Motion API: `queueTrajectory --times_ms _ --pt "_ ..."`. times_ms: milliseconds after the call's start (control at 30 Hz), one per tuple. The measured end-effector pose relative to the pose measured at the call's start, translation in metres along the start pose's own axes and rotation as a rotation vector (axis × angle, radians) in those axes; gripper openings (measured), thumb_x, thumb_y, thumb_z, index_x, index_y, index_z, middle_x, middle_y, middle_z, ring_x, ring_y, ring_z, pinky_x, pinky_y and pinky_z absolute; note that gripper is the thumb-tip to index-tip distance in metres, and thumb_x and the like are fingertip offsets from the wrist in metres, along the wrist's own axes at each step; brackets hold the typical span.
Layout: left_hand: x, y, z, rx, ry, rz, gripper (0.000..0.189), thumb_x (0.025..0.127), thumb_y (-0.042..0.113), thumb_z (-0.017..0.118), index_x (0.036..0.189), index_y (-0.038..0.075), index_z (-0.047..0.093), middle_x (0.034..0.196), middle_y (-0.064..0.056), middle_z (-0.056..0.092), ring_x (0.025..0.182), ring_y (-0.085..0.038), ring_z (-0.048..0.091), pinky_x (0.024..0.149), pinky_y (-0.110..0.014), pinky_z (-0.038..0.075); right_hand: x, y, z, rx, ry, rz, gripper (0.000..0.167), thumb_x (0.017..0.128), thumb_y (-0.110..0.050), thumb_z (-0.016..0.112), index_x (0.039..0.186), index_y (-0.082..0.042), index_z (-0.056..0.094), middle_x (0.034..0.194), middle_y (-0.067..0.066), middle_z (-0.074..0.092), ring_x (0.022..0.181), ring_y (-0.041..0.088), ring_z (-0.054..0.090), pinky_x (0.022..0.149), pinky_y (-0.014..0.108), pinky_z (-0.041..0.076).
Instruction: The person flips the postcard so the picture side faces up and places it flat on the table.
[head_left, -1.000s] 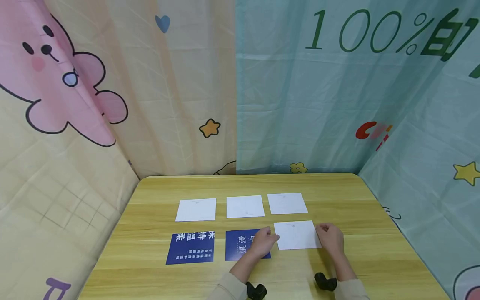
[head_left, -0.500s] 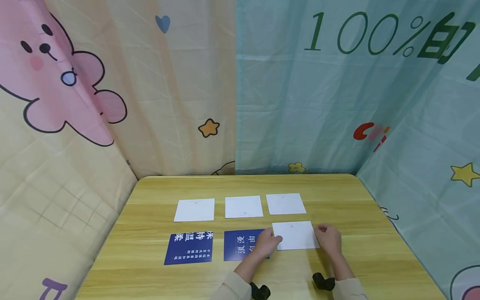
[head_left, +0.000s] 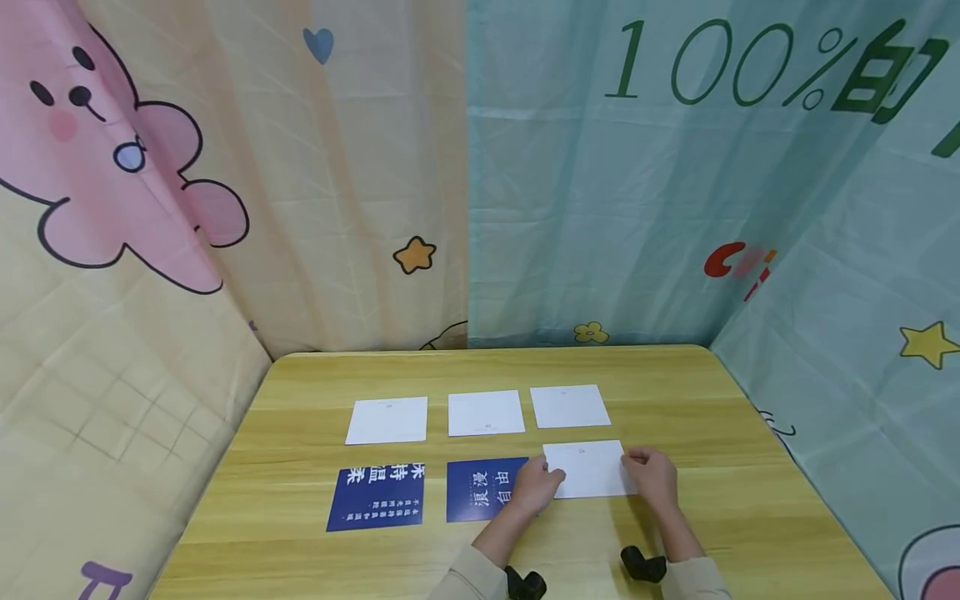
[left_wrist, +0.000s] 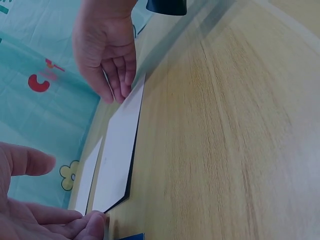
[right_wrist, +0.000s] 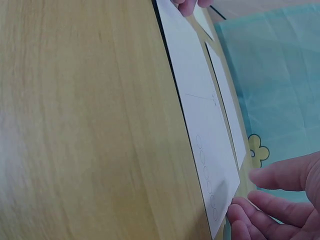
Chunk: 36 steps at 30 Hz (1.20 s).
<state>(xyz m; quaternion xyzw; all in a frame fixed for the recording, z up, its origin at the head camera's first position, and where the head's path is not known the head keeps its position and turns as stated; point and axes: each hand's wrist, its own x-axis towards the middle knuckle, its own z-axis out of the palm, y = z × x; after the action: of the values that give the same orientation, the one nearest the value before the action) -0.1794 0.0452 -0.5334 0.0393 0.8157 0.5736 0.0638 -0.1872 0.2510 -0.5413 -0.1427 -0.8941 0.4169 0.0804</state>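
Note:
A white postcard (head_left: 588, 469) lies face down at the right of the near row, between both hands. My left hand (head_left: 536, 486) is at its left edge, partly over a blue card (head_left: 480, 492) with white writing. In the left wrist view, the left fingers (left_wrist: 92, 225) meet the postcard's near corner while the thumb stands apart. My right hand (head_left: 651, 477) is at the opposite edge. The right wrist view shows its fingertips (right_wrist: 237, 205) against the postcard's end, the thumb held away. A dark underside shows along the postcard's near edge.
Three white cards, left (head_left: 387, 420), middle (head_left: 486, 413) and right (head_left: 570, 407), form the far row on the wooden table (head_left: 300, 567). Another blue card (head_left: 377, 497) lies at the near left. Printed curtains (head_left: 360, 167) hang behind the table.
My left hand has shifted slightly right, showing more of the blue card's writing. My right hand has moved slightly left onto the postcard's edge. The cards keep their layout.

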Motion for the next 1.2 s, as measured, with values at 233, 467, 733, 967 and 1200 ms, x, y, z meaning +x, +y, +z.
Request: queueTrajectory --times_ms 233,467,733,967,1200 --pt "-0.001 0.002 0.001 -0.008 0.030 -0.014 0.021 0.077 0.009 0.056 0.063 0.008 0.041 0.056 0.002 0.033 0.046 -0.010 0.030 0.042 -0.022 0.025 0.000 -0.003 -0.002 0.072 -0.071 0.055 0.036 0.068 0.000 0.073 0.097 0.017 0.059 0.082 0.020 0.062 0.076 0.029 0.057 0.060 0.026 0.043" --pt "0.002 0.000 0.003 -0.046 0.064 0.006 0.019 0.073 -0.006 0.052 0.063 0.006 0.042 0.057 0.003 0.033 0.048 -0.009 0.032 0.043 -0.021 0.025 0.001 -0.005 -0.004 0.064 -0.118 0.087 0.048 0.062 0.009 0.072 0.105 0.020 0.054 0.087 0.024 0.060 0.082 0.033 0.055 0.062 0.027 0.044" --pt "0.012 -0.002 0.006 -0.004 0.151 0.083 0.015 0.060 -0.017 0.049 0.067 -0.006 0.056 0.059 0.004 0.039 0.054 -0.007 0.036 0.047 -0.019 0.031 0.002 -0.004 -0.002 0.072 -0.137 0.096 0.048 0.064 0.011 0.071 0.108 0.019 0.055 0.085 0.021 0.060 0.078 0.029 0.054 0.060 0.027 0.044" --pt "0.017 -0.002 0.008 0.027 0.182 0.111 0.026 0.060 -0.018 0.053 0.080 -0.008 0.066 0.066 -0.006 0.054 0.061 -0.011 0.046 0.054 -0.021 0.040 0.002 -0.004 -0.001 0.108 -0.141 0.134 0.046 0.068 0.012 0.068 0.112 0.017 0.054 0.089 0.019 0.055 0.081 0.029 0.049 0.062 0.028 0.042" --pt "0.021 -0.007 0.007 0.068 0.211 0.141 0.018 0.065 -0.017 0.058 0.078 -0.007 0.066 0.066 -0.004 0.055 0.062 -0.013 0.050 0.058 -0.022 0.043 0.003 -0.005 -0.001 0.077 -0.095 0.088 0.041 0.069 0.007 0.071 0.106 0.015 0.054 0.087 0.018 0.054 0.080 0.029 0.050 0.065 0.030 0.043"
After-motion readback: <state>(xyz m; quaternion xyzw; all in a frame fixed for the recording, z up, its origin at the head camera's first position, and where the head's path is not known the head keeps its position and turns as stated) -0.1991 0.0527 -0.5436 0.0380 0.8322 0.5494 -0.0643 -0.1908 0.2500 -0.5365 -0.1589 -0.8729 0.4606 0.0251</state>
